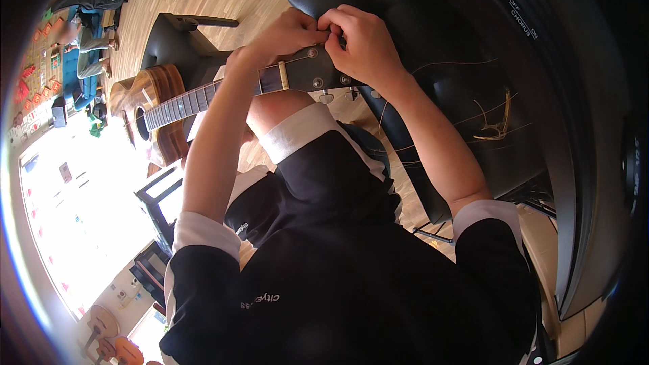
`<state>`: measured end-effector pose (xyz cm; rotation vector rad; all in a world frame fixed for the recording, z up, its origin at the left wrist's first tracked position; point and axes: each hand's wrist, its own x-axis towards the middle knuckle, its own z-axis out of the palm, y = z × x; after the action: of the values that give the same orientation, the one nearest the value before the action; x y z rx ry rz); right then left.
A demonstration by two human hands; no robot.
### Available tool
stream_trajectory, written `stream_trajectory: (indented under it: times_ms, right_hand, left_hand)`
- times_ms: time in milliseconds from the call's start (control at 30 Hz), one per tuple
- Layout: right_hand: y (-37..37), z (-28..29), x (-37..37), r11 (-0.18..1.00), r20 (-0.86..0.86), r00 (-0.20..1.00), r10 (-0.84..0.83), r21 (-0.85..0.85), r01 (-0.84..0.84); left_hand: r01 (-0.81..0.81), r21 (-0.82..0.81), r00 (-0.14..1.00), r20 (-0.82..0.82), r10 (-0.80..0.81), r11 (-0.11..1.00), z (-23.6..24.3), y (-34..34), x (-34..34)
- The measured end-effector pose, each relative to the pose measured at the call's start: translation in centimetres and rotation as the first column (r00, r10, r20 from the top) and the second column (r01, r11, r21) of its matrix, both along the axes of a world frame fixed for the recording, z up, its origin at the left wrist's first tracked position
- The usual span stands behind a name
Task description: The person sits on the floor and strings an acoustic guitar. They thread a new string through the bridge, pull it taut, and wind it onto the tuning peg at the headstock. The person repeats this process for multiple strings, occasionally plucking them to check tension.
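Note:
An acoustic guitar [165, 91] lies across in front of me, its body to the left and its neck pointing right. Both my hands meet at the far edge of its dark headstock [301, 76]. There, my left hand [289, 32] is closed with its fingertips pinched together beside those of my right hand [365, 46]. The right hand also pinches, thumb against forefinger. Whatever small thing sits between the fingertips is hidden. Metal tuning pegs [326, 97] stick out along the headstock's near edge. Thin strings [456, 63] trail rightward past my right forearm.
A black padded bench [433, 20] stands at the right, with cut, curled string pieces [501, 125] on it. Beyond it is a large black instrument or amplifier casing [534, 47]. A black chair [169, 44] stands behind the guitar. Another person [88, 44] sits far left on a blue sofa.

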<state>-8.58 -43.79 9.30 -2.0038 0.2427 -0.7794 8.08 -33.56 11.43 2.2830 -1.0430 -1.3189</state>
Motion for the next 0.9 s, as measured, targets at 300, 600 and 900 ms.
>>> stream_trajectory:
  times_ms: [300,600,900]
  right_hand:
    - [0.0,0.2,-0.2,1.0,0.009,1.0,0.001,0.026,-0.002]
    - [0.3,1.2,0.0,0.994,-0.053,0.998,0.042,0.105,-0.036]
    - [0.0,2.1,-0.4,0.998,-0.162,0.986,0.049,0.037,-0.044]
  left_hand:
    - [-0.006,-0.099,0.97,-0.243,-0.018,0.995,1.7,0.3,0.8]
    - [0.089,-0.019,0.979,-0.18,-0.091,0.996,0.7,0.6,1.3]
    - [0.087,0.011,0.941,0.328,-0.086,0.996,0.3,-1.4,-2.1]
